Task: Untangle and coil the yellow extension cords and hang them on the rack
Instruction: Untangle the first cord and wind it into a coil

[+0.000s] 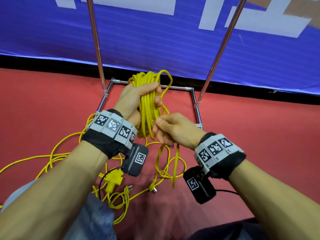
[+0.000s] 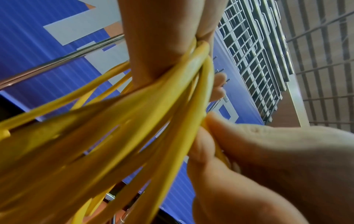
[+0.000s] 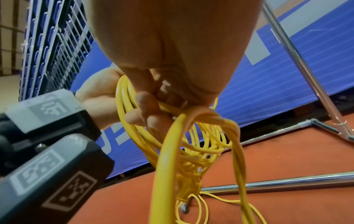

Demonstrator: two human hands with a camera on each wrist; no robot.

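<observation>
My left hand (image 1: 138, 96) grips a bundle of yellow cord loops (image 1: 149, 108), held upright in front of the rack's base; the same coil (image 2: 134, 121) fills the left wrist view. Just below it, my right hand (image 1: 166, 129) pinches a loose strand (image 1: 175, 163) of the same cord between thumb and fingers; that strand (image 3: 166, 159) hangs down past the right wrist camera. More tangled yellow cord (image 1: 57, 156) lies on the red floor, with a yellow socket block (image 1: 113, 179) and two plugs (image 1: 129, 188) near my knees.
The chrome rack has two uprights (image 1: 96, 45) and a rectangular base frame (image 1: 196, 108) on the red floor (image 1: 259, 135). A blue banner (image 1: 173, 49) stands behind it. Wire racks (image 2: 254, 60) stand further back. My knees are at the bottom edge.
</observation>
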